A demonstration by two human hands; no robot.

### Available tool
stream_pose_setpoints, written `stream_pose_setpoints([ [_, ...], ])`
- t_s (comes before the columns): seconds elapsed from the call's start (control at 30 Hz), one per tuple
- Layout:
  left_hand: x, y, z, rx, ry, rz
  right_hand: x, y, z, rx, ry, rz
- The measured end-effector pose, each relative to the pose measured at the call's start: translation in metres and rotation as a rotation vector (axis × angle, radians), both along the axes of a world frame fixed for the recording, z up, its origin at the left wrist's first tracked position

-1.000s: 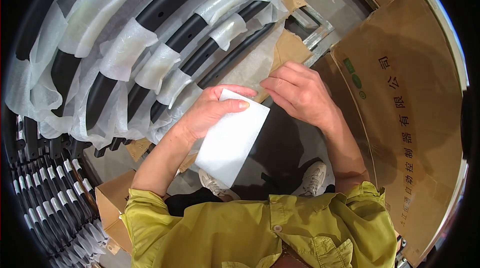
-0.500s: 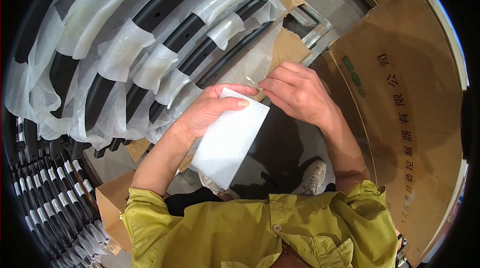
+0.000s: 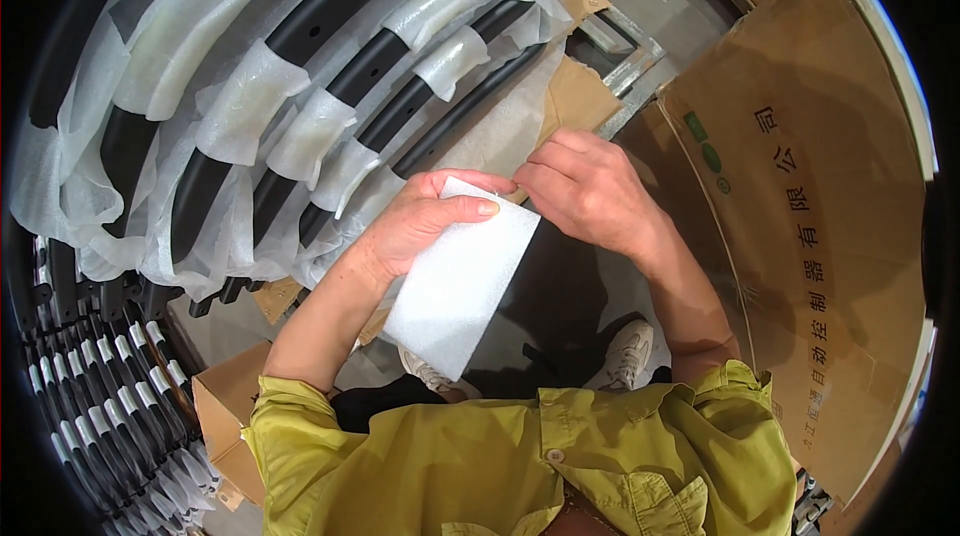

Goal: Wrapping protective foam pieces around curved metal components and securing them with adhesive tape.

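A white foam sheet (image 3: 460,281), folded or stacked flat, hangs tilted in my left hand (image 3: 415,221). The thumb presses on its upper face and the fingers are behind it. Just beyond its upper right corner, my right hand (image 3: 585,186) is closed in a pinch, fingertips close to the left index fingertip. A small clear strip showed at these fingers a moment earlier; they now mostly hide it. Black curved tubes (image 3: 335,1) with foam wraps (image 3: 250,116) around them lie in rows beyond my left hand.
A tall cardboard box (image 3: 800,236) stands close on my right. More wrapped black tubes (image 3: 110,386) are stacked at the lower left, beside an open carton (image 3: 230,406). A metal frame (image 3: 635,56) with brown cardboard lies ahead. My shoes (image 3: 625,356) are on the grey floor.
My right hand has shifted slightly left and down, bringing its fingertips up to the left index finger and the foam's corner. The clear strip between the hands is now mostly hidden. My left hand keeps still.
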State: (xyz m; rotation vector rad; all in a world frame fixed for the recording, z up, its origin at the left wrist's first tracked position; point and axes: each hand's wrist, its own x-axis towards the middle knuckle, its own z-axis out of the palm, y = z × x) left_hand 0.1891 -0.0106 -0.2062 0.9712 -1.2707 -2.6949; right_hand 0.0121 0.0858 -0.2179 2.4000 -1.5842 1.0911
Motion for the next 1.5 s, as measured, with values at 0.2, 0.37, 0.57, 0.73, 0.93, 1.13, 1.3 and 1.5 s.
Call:
stream_pose_setpoints([
  [0.2, 0.000, 0.001, 0.001, -0.033, -0.011, -0.001, 0.006, -0.002, -0.004, -0.020, -0.066, -0.059],
  [0.37, -0.001, 0.002, 0.004, -0.153, -0.031, 0.009, 0.007, -0.004, -0.011, 0.036, -0.273, -0.048],
  [0.57, 0.003, 0.003, 0.010, -0.381, -0.083, -0.157, 0.000, -0.007, -0.022, 0.120, -0.521, -0.110],
  [0.73, 0.005, 0.007, 0.010, -0.422, -0.069, -0.084, -0.010, -0.004, -0.017, 0.228, -0.727, -0.173],
  [0.93, 0.001, 0.008, 0.004, -0.462, -0.084, -0.005, -0.001, -0.002, -0.007, 0.280, -0.834, -0.179],
  [1.13, -0.001, 0.006, -0.009, -0.377, -0.064, 0.242, 0.014, 0.000, -0.010, 0.511, -1.070, -0.176],
  [1.3, -0.002, 0.009, -0.008, -0.488, -0.007, 0.274, 0.025, -0.002, -0.026, 0.780, -1.449, 0.058],
  [1.5, 0.003, 0.009, -0.010, -0.839, -0.040, 0.300, 0.029, -0.004, -0.027, 0.710, -1.500, 0.054],
])
